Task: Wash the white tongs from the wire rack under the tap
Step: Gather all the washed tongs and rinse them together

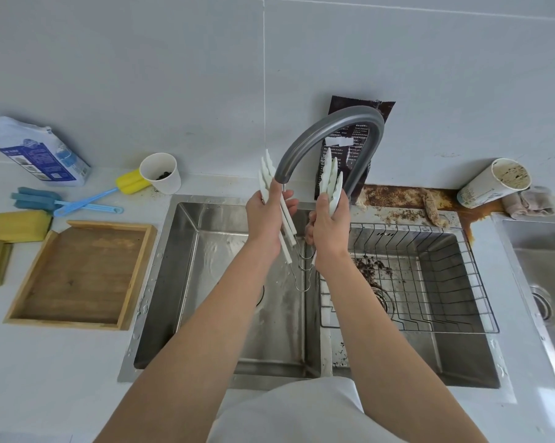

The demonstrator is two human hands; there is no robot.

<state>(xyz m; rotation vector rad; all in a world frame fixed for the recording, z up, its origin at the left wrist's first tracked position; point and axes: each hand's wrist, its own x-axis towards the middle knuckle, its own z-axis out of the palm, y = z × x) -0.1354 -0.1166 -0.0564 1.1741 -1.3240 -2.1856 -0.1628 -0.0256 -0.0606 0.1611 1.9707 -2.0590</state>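
Several white tongs with wire spring loops hang between my two hands over the sink. My left hand grips one bundle of white tong arms, tips pointing up beside the spout. My right hand grips the other bundle of white tong arms, tips up in front of the tap's neck. The wire loops dangle below, between my wrists. The grey arched tap ends just above my left hand, and a thin stream of water falls from it. The wire rack sits in the right basin.
The left basin is wet. Dark crumbs lie under the rack. A wooden tray, sponges and sponge brushes lie on the left counter, with a paper cup and a blue bag behind. A tipped dirty cup and rust stains are at the right.
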